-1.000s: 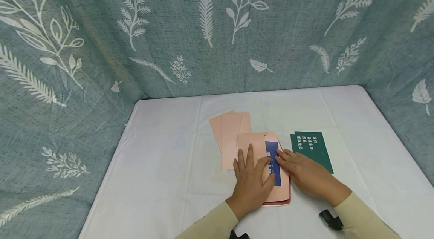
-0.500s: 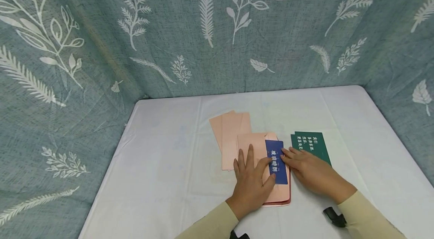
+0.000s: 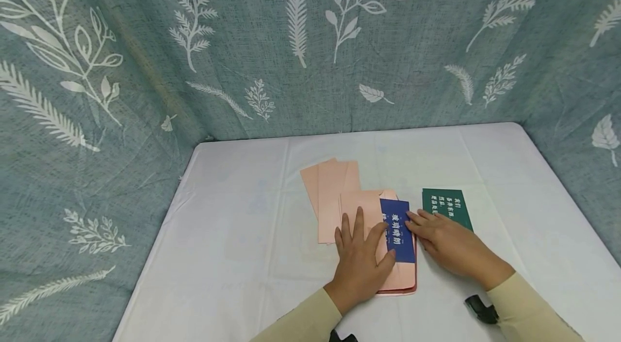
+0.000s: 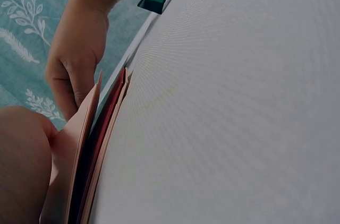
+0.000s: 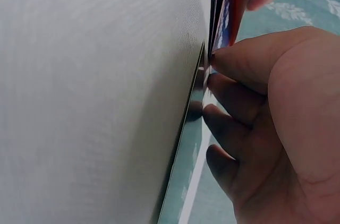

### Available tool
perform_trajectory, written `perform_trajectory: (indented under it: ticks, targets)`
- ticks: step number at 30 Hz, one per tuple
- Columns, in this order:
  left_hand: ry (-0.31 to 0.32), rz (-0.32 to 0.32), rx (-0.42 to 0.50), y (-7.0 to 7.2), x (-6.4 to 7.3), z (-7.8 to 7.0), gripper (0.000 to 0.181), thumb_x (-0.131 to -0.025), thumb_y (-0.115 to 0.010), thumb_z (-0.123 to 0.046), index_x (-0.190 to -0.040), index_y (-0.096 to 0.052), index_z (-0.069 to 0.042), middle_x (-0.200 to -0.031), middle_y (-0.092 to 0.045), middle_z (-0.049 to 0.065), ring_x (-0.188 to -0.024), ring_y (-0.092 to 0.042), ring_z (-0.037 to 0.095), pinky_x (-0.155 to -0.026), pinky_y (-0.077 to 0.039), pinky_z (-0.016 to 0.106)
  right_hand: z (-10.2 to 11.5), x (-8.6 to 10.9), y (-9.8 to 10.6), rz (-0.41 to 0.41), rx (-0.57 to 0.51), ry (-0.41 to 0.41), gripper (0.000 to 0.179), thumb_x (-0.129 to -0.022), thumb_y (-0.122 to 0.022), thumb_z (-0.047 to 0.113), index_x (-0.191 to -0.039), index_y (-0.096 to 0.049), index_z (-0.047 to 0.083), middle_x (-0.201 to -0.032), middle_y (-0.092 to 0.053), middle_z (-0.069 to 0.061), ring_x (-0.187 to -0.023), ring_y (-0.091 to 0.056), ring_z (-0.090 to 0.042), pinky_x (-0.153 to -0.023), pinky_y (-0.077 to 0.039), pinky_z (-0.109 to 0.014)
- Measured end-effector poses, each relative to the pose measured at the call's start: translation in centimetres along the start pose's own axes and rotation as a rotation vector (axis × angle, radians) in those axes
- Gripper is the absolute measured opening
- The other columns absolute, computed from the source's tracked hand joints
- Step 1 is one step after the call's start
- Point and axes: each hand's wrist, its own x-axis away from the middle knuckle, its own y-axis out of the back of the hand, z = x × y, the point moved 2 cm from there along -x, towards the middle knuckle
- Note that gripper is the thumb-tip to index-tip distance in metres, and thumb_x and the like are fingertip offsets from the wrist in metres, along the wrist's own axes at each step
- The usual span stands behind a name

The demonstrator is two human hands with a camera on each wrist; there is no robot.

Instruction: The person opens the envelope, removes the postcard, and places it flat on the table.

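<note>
In the head view, a pink envelope [image 3: 359, 200] lies on the stack, with a blue card [image 3: 404, 250] bearing white characters showing beyond its inner edge. My left hand [image 3: 356, 269] rests on the envelope with fingers spread. Its index finger and thumb reach over the near part of the card. At the card's right edge, my right hand [image 3: 453, 247] pinches the card between thumb and fingers. The right wrist view shows the right thumb and fingertips [image 5: 226, 57] at that edge. Dark red layers [image 4: 109, 112] show under the pink envelope in the left wrist view.
Green cards [image 3: 451, 199] with white characters lie right of the stack, partly behind the right hand. Further pink envelopes [image 3: 331, 185] overlap at the back left. All lie on a white-covered table [image 3: 233, 212], with a leaf-patterned teal curtain [image 3: 271, 34] around it.
My right hand has moved slightly right, and the blue card has slid right with it. More of the card and a second line of characters now show. The left hand has stayed put.
</note>
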Motion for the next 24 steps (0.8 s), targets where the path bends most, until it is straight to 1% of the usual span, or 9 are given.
perform_trajectory:
  ticks: [3, 8, 12, 14, 17, 19, 21, 24]
  targets:
    - [-0.003, 0.001, -0.009, 0.0, 0.0, 0.0, 0.058, -0.105, -0.063, -0.042, -0.159, -0.057, -0.019, -0.178, -0.014, 0.024, -0.159, -0.004, 0.058, -0.118, -0.008, 0.081, -0.2, 0.0, 0.1, -0.012, 0.009, 0.010, 0.043, -0.104, -0.074, 0.014, -0.146, -0.070, 0.005, -0.158, -0.057, -0.014, -0.146, -0.050, -0.042, -0.114, -0.041, -0.063]
    - [-0.011, 0.011, -0.040, 0.0, -0.1, -0.1, 0.059, -0.104, -0.065, -0.041, -0.157, -0.060, -0.016, -0.177, -0.016, 0.026, -0.159, -0.004, 0.059, -0.118, -0.009, 0.081, -0.4, 0.0, 0.1, -0.022, 0.012, 0.016, 0.042, -0.104, -0.074, 0.013, -0.145, -0.070, 0.004, -0.158, -0.057, -0.015, -0.145, -0.052, -0.043, -0.114, -0.042, -0.063]
    - [-0.012, 0.019, -0.072, 0.0, -0.1, -0.1, 0.059, -0.103, -0.067, -0.041, -0.156, -0.062, -0.015, -0.176, -0.017, 0.027, -0.159, -0.006, 0.060, -0.117, -0.010, 0.081, -0.2, 0.0, 0.2, -0.019, -0.003, 0.007, 0.043, -0.105, -0.074, 0.014, -0.146, -0.070, 0.004, -0.158, -0.057, -0.016, -0.144, -0.052, -0.045, -0.113, -0.042, -0.063]
    - [-0.015, 0.017, -0.086, -0.1, -0.2, 0.0, 0.059, -0.103, -0.068, -0.040, -0.156, -0.062, -0.016, -0.176, -0.018, 0.028, -0.158, -0.007, 0.060, -0.117, -0.011, 0.081, -0.1, 0.0, 0.2, -0.018, -0.027, -0.005, 0.043, -0.105, -0.073, 0.015, -0.147, -0.068, 0.003, -0.159, -0.056, -0.017, -0.145, -0.051, -0.045, -0.113, -0.042, -0.063]
    - [-0.027, 0.007, -0.096, -0.1, -0.2, 0.0, 0.058, -0.103, -0.068, -0.040, -0.155, -0.062, -0.016, -0.175, -0.020, 0.029, -0.157, -0.009, 0.062, -0.117, -0.012, 0.082, -0.1, 0.1, 0.5, -0.032, -0.094, -0.027, 0.044, -0.108, -0.069, 0.017, -0.150, -0.066, 0.003, -0.161, -0.053, -0.017, -0.147, -0.049, -0.045, -0.113, -0.042, -0.063]
    - [-0.029, 0.006, -0.091, -0.1, -0.2, 0.1, 0.058, -0.103, -0.068, -0.039, -0.156, -0.062, -0.016, -0.175, -0.020, 0.029, -0.157, -0.009, 0.062, -0.117, -0.012, 0.082, -0.2, 0.2, 0.8, -0.054, -0.167, -0.054, 0.045, -0.110, -0.066, 0.018, -0.152, -0.063, 0.003, -0.162, -0.052, -0.017, -0.148, -0.047, -0.045, -0.114, -0.041, -0.065]
    - [-0.029, 0.004, -0.082, -0.2, -0.2, 0.1, 0.058, -0.103, -0.067, -0.039, -0.156, -0.061, -0.017, -0.175, -0.020, 0.029, -0.157, -0.008, 0.061, -0.117, -0.011, 0.082, -0.3, 0.4, 1.2, -0.093, -0.250, -0.080, 0.046, -0.111, -0.064, 0.018, -0.155, -0.060, 0.003, -0.162, -0.052, -0.018, -0.147, -0.048, -0.046, -0.114, -0.040, -0.066]
    - [-0.021, 0.005, -0.068, -0.1, -0.2, 0.1, 0.058, -0.103, -0.067, -0.039, -0.157, -0.060, -0.018, -0.176, -0.020, 0.028, -0.158, -0.007, 0.060, -0.117, -0.010, 0.081, -0.5, 0.5, 2.0, -0.175, -0.392, -0.129, 0.048, -0.112, -0.064, 0.016, -0.157, -0.057, 0.003, -0.158, -0.055, -0.020, -0.144, -0.052, -0.046, -0.110, -0.045, -0.065]
